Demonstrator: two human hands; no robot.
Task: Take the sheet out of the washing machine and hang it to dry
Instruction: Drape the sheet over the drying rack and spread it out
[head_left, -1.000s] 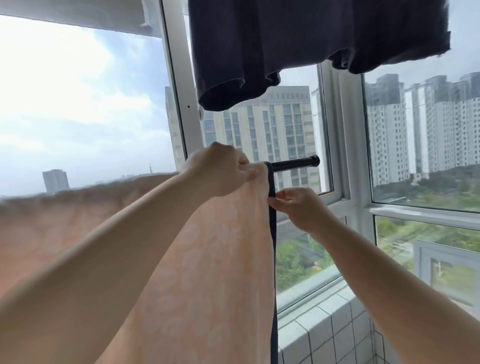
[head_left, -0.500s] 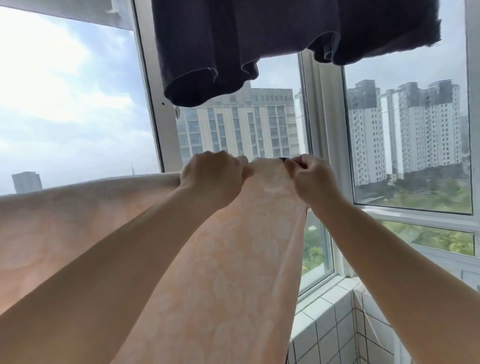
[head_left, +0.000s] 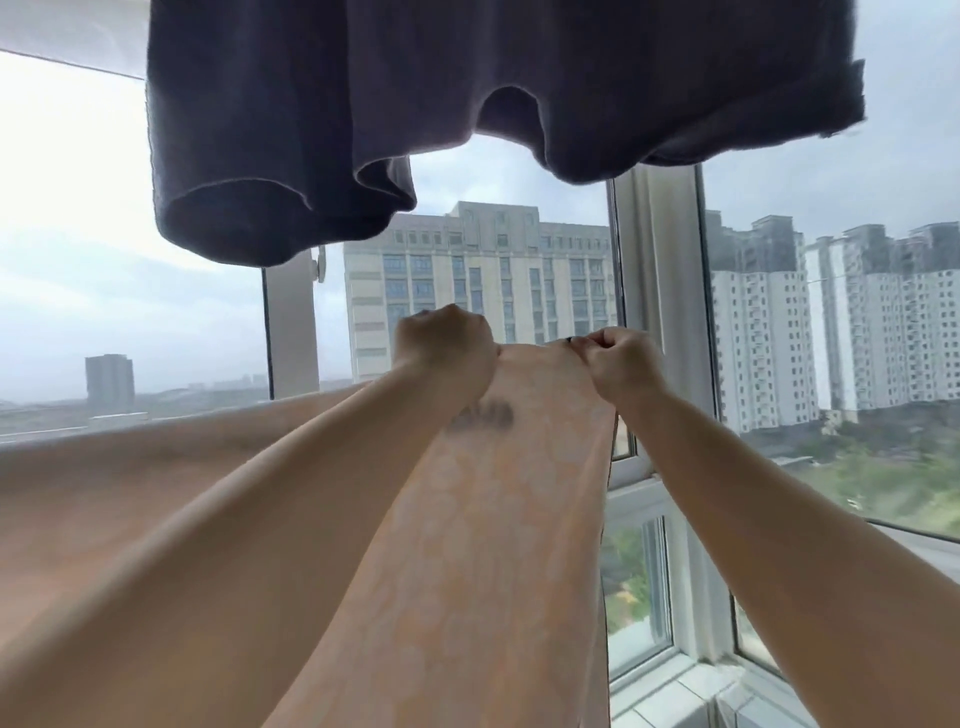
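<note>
Head view: a peach patterned sheet (head_left: 493, 519) hangs over a mostly hidden rail, running left to right at hand height. The left hand (head_left: 444, 351) grips its top fold; the right hand (head_left: 621, 364) pinches the right edge beside it. Both touch the cloth. Spare rail, if any, lies rightward, nearer the right hand.
</note>
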